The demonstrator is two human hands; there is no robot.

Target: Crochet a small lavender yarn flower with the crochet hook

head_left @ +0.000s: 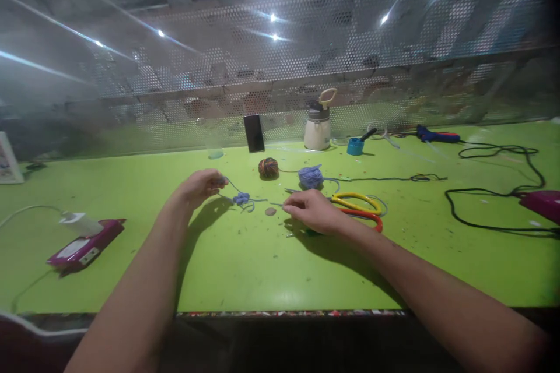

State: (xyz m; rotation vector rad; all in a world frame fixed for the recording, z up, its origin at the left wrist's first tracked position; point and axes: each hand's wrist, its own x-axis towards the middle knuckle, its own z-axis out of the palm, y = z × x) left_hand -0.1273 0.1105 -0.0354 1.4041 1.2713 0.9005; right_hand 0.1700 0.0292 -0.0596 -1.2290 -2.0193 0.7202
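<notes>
My left hand [205, 183] is closed in a pinch on a strand of blue yarn. From it a small knotted blue yarn piece [241, 199] hangs just over the table, loose tails trailing to the right. My right hand [308, 210] has thumb and finger pressed together around something thin and blue-grey; whether it is a yarn end or a tool I cannot make out. Partly under that hand lie scissors with yellow and red handles [356, 204]. A small flat greyish disc [270, 211] rests between the hands. Behind them sits a ball of blue yarn [310, 176].
A dark multicoloured yarn ball [268, 168], a phone [254, 133], a white bottle [317, 131] and a blue tape roll [355, 146] stand toward the back. A glue gun [437, 135] with a black cord lies right. A purple power strip [87, 247] is left.
</notes>
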